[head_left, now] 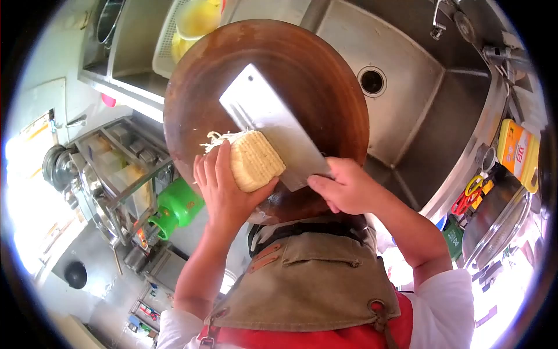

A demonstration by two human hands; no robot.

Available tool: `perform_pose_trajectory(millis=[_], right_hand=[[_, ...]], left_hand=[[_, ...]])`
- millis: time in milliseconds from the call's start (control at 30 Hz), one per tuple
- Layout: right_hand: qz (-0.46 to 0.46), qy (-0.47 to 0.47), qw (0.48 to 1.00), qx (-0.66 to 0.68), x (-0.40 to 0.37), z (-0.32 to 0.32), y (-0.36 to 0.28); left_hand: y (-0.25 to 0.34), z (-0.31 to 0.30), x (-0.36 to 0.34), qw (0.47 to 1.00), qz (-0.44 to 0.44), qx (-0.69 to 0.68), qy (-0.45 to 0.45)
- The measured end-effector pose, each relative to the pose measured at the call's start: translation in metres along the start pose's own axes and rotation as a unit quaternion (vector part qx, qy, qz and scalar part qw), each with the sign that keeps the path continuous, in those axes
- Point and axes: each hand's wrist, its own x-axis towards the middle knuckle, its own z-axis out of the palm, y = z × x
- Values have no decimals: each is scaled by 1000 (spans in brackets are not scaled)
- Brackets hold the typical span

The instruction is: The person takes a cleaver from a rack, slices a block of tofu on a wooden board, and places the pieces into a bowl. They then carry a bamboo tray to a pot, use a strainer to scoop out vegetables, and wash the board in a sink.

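A round brown wooden chopping block (325,70) lies below my hands. On its near left part sits a pale yellow food block (256,160) with a ridged, woven-looking surface, much like pressed tofu. My left hand (220,180) grips it, fingers along the left side and thumb at its lower edge. Thin pale shreds (216,139) lie at the far end, by my fingertips. In my right hand (343,186) is a cleaver (273,122), held at the handle end. Its broad blade slants up to the left, right along the food block's right side.
A steel sink (401,110) with a drain is at the right, a tap (437,26) beyond it. A white basket (165,52) with yellow food stands at the back left. Below left are a green gas cylinder (183,203) and a metal rack (131,174). Red-handled scissors (465,198) hang right.
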Motion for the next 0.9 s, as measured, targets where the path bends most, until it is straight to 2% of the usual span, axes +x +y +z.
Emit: perform_pose_trajectory(millis=[100, 200, 267, 367, 567, 667, 900], right_hand=[[6, 44, 999, -13, -25, -28, -7], [-102, 15, 994, 43, -30, -54, 13], [-82, 107, 991, -17, -33, -53, 10], [-37, 165, 983, -72, -31, -43, 7], [-59, 184, 970, -151, -24, -27, 10], [-109, 203, 958, -172, -22, -22, 12], [-79, 195, 962, -172, -24, -19, 7]], left_hand=[[3, -1, 1, 1000, 1, -8, -11], [2, 0, 11, 1000, 20, -2, 8], [4, 1, 14, 999, 33, -8, 8], [-2, 0, 14, 999, 35, -28, -15], [-9, 4, 12, 999, 42, -31, -11], [-12, 8, 11, 998, 45, -36, 1], [-15, 10, 11, 998, 51, -44, 9]])
